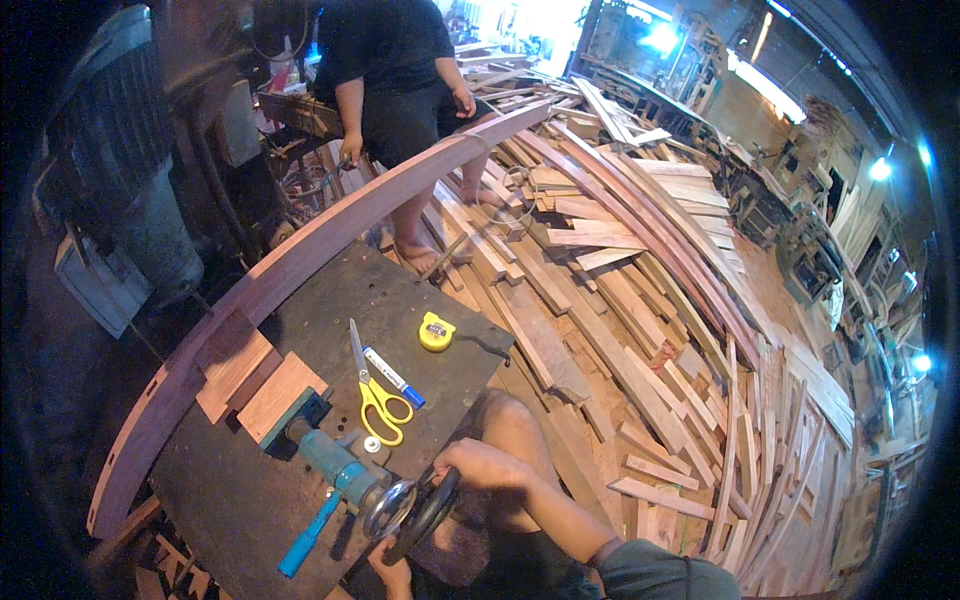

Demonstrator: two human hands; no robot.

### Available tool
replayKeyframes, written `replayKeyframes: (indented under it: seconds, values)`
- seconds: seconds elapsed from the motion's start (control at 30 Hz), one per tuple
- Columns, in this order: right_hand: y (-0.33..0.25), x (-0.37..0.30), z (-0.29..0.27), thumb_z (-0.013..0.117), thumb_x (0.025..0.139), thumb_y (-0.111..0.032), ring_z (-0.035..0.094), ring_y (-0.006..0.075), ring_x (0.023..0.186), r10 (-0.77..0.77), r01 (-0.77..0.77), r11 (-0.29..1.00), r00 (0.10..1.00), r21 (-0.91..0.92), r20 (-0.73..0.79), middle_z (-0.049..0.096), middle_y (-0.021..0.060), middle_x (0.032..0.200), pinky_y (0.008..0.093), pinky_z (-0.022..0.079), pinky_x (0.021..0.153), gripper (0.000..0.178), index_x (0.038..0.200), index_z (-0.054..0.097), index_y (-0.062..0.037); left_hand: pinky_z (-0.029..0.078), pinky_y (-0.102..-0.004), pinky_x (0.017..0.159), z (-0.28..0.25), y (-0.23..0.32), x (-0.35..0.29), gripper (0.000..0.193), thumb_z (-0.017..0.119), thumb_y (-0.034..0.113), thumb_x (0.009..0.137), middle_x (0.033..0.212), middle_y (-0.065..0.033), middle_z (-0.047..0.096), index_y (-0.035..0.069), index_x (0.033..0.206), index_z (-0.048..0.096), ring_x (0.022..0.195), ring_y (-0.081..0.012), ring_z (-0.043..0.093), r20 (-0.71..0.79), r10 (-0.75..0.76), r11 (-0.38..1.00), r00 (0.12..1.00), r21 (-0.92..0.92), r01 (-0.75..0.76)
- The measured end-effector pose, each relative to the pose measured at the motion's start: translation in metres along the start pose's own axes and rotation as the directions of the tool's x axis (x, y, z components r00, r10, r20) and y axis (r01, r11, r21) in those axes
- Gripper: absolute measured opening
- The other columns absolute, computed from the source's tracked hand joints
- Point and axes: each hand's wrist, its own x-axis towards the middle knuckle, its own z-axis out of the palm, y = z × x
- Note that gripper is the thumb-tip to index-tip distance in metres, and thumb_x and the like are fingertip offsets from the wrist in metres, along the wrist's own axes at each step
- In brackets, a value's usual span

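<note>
My right hand (478, 465) is closed round the upper rim of a black handwheel (430, 518). At the wheel's lower side, my left hand (390, 572) grips the rim, its fingers partly hidden. The wheel, with a shiny chrome ring, is on a blue screw clamp (338, 466) with a blue lever (310, 535). The clamp's end meets a wood block (285, 402); another wood block (238, 376) sits beyond it, against a long curved wooden beam (330, 225). Yellow-handled scissors (382, 408), a white marker (392, 378) with a blue cap and a yellow tape measure (436, 332) lie nearby.
The dark work table (210, 490) bears the clamp and tools. A small white round piece (372, 444) lies by the scissors. Beyond the beam stands another person (395, 100), barefoot among the wood. Many loose boards (600, 310) cover the floor to the right. Dark machinery (120, 180) stands left.
</note>
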Motion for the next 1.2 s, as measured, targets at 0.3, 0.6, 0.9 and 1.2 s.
replayKeyframes:
  seconds: [0.3,0.6,0.9,1.2]
  values:
    - [0.005,-0.003,0.002,0.066,0.071,-0.011,0.064,0.0352,0.081,0.011,-0.011,1.000,1.000,-0.005,0.003,0.065,0.0167,0.078,0.0394,0.048,0.069,0.011,0.079,0.064,-0.0035,0.049,-0.0370,0.083,0.000,0.003,-0.005,0.024,0.063,0.000,0.074,0.091,-0.0185,0.069,-0.006,0.096,0.069,0.085,-0.0273,0.065,-0.009,0.037,0.999,0.999,-0.031,-0.038]
    - [0.004,-0.001,0.002,0.059,0.076,-0.013,0.066,0.0356,0.081,0.028,-0.028,1.000,1.000,0.002,-0.002,0.066,0.0191,0.078,0.0421,0.050,0.068,0.012,0.077,0.067,-0.0041,0.049,-0.0358,0.084,-0.002,0.007,-0.003,0.026,0.060,-0.001,0.072,0.094,-0.0178,0.069,-0.007,0.096,0.069,0.088,-0.0271,0.066,0.019,0.008,1.000,1.000,0.017,-0.008]
    - [0.012,-0.002,0.004,0.058,0.075,-0.012,0.065,0.0363,0.080,-0.034,0.034,0.999,0.999,0.020,-0.013,0.066,0.0192,0.079,0.0419,0.050,0.067,0.012,0.077,0.066,-0.0037,0.050,-0.0349,0.082,0.001,0.002,-0.004,0.022,0.063,0.000,0.074,0.090,-0.0165,0.070,-0.007,0.094,0.069,0.084,-0.0243,0.066,0.007,0.050,0.997,0.999,-0.060,-0.049]
    - [0.007,0.001,0.003,0.061,0.072,-0.010,0.064,0.0320,0.074,0.000,0.000,1.000,1.000,-0.010,0.017,0.064,0.0178,0.074,0.0362,0.048,0.065,0.009,0.075,0.063,-0.0015,0.050,-0.0348,0.083,-0.002,0.014,-0.005,0.021,0.066,0.002,0.075,0.091,-0.0162,0.070,-0.007,0.094,0.070,0.085,-0.0233,0.066,-0.011,0.009,0.999,1.000,-0.043,-0.009]
